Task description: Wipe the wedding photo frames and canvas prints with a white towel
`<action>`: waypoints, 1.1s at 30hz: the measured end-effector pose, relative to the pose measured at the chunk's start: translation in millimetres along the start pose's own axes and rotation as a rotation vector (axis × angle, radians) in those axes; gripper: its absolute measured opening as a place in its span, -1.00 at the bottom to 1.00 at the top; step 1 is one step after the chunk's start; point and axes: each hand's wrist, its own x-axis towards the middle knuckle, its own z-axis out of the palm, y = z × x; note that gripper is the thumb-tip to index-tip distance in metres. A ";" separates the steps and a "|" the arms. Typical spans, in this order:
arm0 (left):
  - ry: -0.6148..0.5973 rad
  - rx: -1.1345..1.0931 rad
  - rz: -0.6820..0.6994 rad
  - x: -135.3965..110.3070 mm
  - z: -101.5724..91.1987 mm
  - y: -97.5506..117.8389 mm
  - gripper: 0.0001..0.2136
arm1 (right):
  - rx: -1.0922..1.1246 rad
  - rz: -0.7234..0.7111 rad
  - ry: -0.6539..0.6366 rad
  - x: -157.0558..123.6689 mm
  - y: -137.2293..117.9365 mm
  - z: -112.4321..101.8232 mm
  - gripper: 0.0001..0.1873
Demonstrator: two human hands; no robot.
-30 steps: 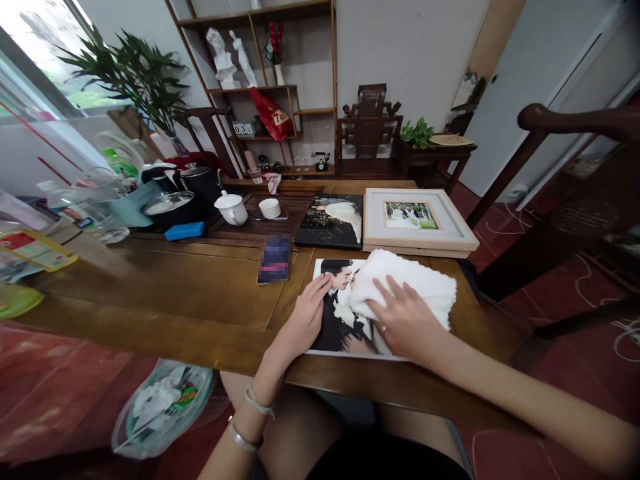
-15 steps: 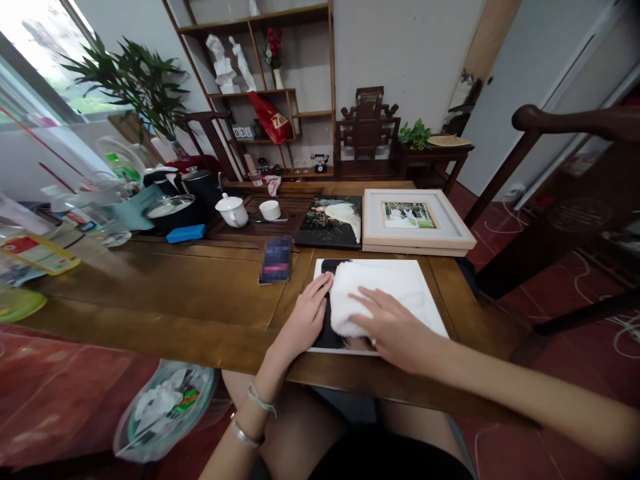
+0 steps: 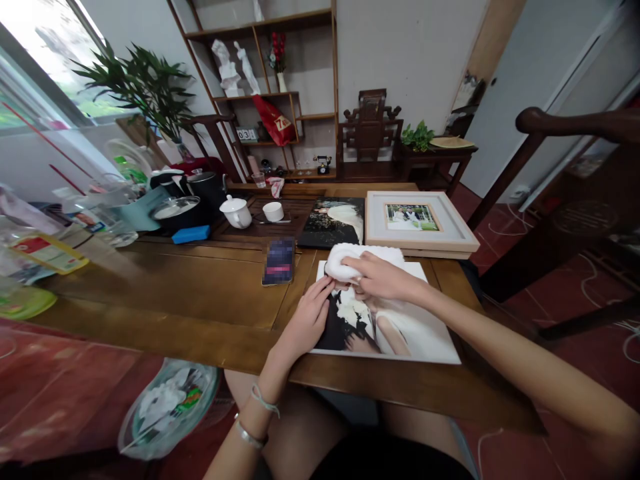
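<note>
- Right grip point(image 3: 380, 275) closed round a white cloth point(image 3: 337, 262); left grip point(image 3: 310, 315) lying flat, grasping nothing.
- Wooden table point(image 3: 200, 293), long and brown.
- Photo panel point(image 3: 390, 327) at its near edge, cloth over the panel's far part.
- Phone point(image 3: 279, 263), left of the panel.

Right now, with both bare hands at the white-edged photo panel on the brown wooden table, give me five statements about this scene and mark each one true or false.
1. The right hand holds a fluffy white cloth at the far edge of the flat white-edged photo panel. True.
2. The left hand is gripping the cloth's right end. False: it rests on the panel's left side.
3. A dark rectangular phone lies to the left of the panel. True.
4. The blue rectangular sponge lies on top of the panel. False: it lies well left of the phone.
5. A white lidded ceramic pot stands left of a small white cup. True.
</note>
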 end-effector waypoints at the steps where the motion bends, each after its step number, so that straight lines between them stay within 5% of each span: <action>1: -0.003 -0.007 0.000 0.0 -0.3 0.5 -0.59 | -0.012 0.021 -0.002 -13.3 5.5 -2.9 -0.61; 6: -0.023 -0.015 -0.025 -0.1 -0.8 2.3 -0.58 | -0.131 0.168 0.024 -76.5 40.5 -12.3 -0.52; 9: -0.022 -0.018 -0.029 -0.1 -0.3 2.6 -0.58 | -0.191 0.113 0.118 -94.6 50.7 -3.8 -0.56; 12: -0.023 -0.022 -0.039 0.0 -0.5 2.6 -0.58 | -0.223 -0.055 0.161 -104.3 33.3 17.5 -0.61; 16: -0.031 -0.022 -0.029 -0.6 -2.2 2.5 -0.58 | -0.219 -0.235 0.053 -118.3 -18.2 45.4 -0.57; 20: -0.035 -0.016 0.001 -1.3 -3.7 2.6 -0.59 | -0.189 -0.213 -0.011 -114.0 -30.6 46.0 -0.45; 27: -0.026 -0.028 -0.002 -1.0 -3.0 2.9 -0.58 | -0.282 0.010 0.076 -70.5 25.6 20.7 -0.39; 33: -0.028 0.002 -0.016 0.2 -2.1 1.8 -0.58 | -0.222 -0.159 -0.079 -94.5 -33.2 41.6 -0.48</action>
